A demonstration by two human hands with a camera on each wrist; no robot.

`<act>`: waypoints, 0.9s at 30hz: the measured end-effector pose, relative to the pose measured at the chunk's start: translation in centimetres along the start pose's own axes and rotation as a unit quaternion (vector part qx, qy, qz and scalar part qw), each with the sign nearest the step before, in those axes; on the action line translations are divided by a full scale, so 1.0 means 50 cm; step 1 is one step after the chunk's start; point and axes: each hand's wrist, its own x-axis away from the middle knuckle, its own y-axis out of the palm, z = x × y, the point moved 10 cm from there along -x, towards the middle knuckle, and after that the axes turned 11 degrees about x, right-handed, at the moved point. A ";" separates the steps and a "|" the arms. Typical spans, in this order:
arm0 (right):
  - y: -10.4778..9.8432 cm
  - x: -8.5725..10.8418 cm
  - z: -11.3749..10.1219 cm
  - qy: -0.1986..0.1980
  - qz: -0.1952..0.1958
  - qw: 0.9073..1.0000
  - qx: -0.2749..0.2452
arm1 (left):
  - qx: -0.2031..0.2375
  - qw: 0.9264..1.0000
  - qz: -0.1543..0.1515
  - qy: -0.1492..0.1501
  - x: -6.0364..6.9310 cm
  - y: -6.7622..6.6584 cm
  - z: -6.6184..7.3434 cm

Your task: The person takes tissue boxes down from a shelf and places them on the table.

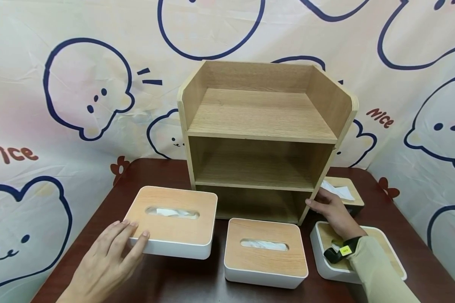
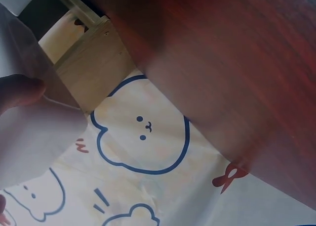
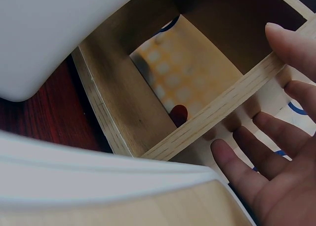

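Note:
My left hand [image 1: 107, 256] holds a white tissue box [image 1: 174, 229] with a wooden lid by its front left corner, left of the shelf. In the left wrist view, the thumb [image 2: 22, 90] lies against the white box [image 2: 44, 142]; most other fingers are out of frame. A small wooden shelf [image 1: 257, 111] with three levels stands at the table's back. My right hand [image 1: 335, 212] grips its right side panel low down. The right wrist view has the thumb [image 3: 291, 48] on one side of the panel edge [image 3: 212, 117] and the fingers along the outer face.
A second tissue box [image 1: 265, 256] sits before the shelf. Another white box [image 1: 386, 248] lies under my right forearm. Behind it stands a dark box with a wooden top [image 1: 348, 185] and tissue sticking out. The brown table [image 1: 166, 282] meets a printed cloth backdrop [image 1: 91, 168].

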 end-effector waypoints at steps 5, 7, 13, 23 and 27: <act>0.000 0.000 0.000 0.000 -0.001 1.000 0.002 | 0.006 1.000 -0.015 -0.013 0.010 0.004 -0.002; 0.000 0.000 0.001 -0.001 0.000 1.000 0.002 | 0.004 1.000 -0.024 -0.017 0.013 0.006 -0.002; -0.002 0.000 0.003 -0.001 0.003 1.000 0.005 | 0.002 0.999 -0.036 -0.017 0.021 0.013 -0.001; 0.000 0.000 0.005 0.003 0.001 1.000 0.005 | 0.005 0.999 -0.047 -0.024 0.033 0.023 0.002; -0.001 0.000 0.002 0.001 0.001 1.000 0.007 | 0.009 0.999 -0.044 -0.016 0.038 0.028 0.006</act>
